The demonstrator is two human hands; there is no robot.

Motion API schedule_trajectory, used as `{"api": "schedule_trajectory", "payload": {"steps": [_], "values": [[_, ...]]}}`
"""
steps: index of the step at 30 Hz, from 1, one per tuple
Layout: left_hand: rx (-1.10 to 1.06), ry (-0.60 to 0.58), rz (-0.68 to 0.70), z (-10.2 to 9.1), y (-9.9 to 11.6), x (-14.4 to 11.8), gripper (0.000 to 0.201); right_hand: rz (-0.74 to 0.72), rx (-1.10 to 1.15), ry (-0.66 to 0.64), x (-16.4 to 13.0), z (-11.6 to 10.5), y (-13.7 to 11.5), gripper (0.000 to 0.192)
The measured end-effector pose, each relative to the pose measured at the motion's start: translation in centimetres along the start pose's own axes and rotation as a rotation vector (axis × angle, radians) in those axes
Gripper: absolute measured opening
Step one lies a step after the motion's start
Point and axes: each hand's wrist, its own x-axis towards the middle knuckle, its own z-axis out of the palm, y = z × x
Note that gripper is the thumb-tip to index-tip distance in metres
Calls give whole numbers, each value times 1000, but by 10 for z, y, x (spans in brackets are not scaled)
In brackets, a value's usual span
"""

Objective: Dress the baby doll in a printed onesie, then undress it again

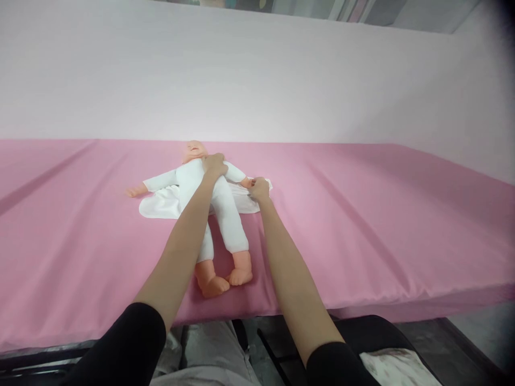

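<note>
Pink cloth covers the long table [362, 225] in front of us, and it lies smooth with a few soft folds. On it lies a baby doll [217, 209] on its back. Its head is far from us and its bare feet point to us, near the front edge of the table. The doll wears a white suit with long sleeves and long legs. One of its arms sticks out flat to the left side.

Under the doll's back lies a white cloth [161, 206]. It is spread flat on the pink cover and shows on both sides of the doll.

Our left hand [214, 165] lies on the doll's chest, just below its chin. The fingers are bent down over the white suit and press on it. We cannot tell if they pinch the suit or only rest on it.

Our right hand [259, 189] is at the doll's other arm, by the edge of the white cloth. Its fingers are curled shut there. They seem to hold the small doll hand or the cloth edge, but we cannot tell which one.

Both our arms are bare up to short black sleeves. Past the pink cover the table top is pale, almost white. Below the table edge we see a black seat [374, 335].
</note>
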Motion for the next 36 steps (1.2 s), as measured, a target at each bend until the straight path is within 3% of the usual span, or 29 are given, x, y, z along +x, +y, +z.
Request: {"api": "schedule_trajectory", "payload": {"steps": [5,11,17,26,36], "values": [[55,-16,24,4,-1,2,39,31,-143,-215,6,-17,-8,10],[95,-30,81,9,-5,7,46,42,-163,-265,6,-23,-12,15],[106,-41,96,6,-4,4,46,94,-96,-213,4,-21,-7,38],[114,-41,118,3,-3,-1,44,172,408,121,6,5,5,33],[106,-29,116,5,-4,0,42,143,488,125,2,0,13,33]]}}
